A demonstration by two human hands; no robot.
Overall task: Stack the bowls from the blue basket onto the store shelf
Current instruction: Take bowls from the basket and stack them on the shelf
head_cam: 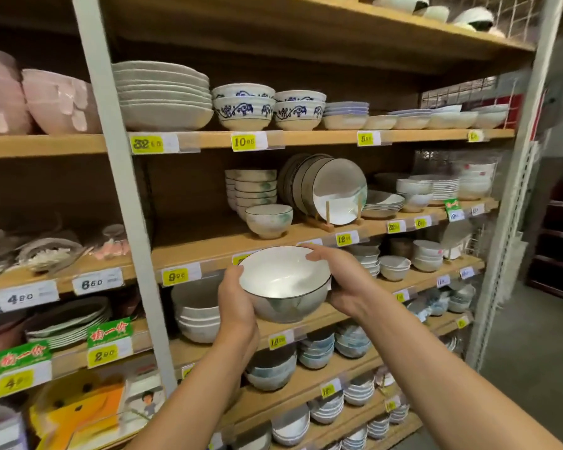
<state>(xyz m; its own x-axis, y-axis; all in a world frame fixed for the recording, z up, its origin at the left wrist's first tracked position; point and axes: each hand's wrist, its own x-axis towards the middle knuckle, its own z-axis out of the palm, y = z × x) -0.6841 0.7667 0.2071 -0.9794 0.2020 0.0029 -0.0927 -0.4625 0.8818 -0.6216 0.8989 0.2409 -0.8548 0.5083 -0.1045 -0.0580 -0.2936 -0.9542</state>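
In front of the wooden store shelf [195, 251], the left hand [238, 300] is gripping the white, dark-rimmed bowl [281, 277] by its left side, while the right hand [342, 280] is clasping its right side, thumb curling over the rim.

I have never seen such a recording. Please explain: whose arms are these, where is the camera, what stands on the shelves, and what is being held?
There is no machine: the camera sits on a person's head and looks forward and down, so the two arms are that person's own. The left hand and the right hand grip a white bowl with a dark rim, one on each side. In front are wooden shelves with stacked bowls, upright plates in a rack and yellow price tags.
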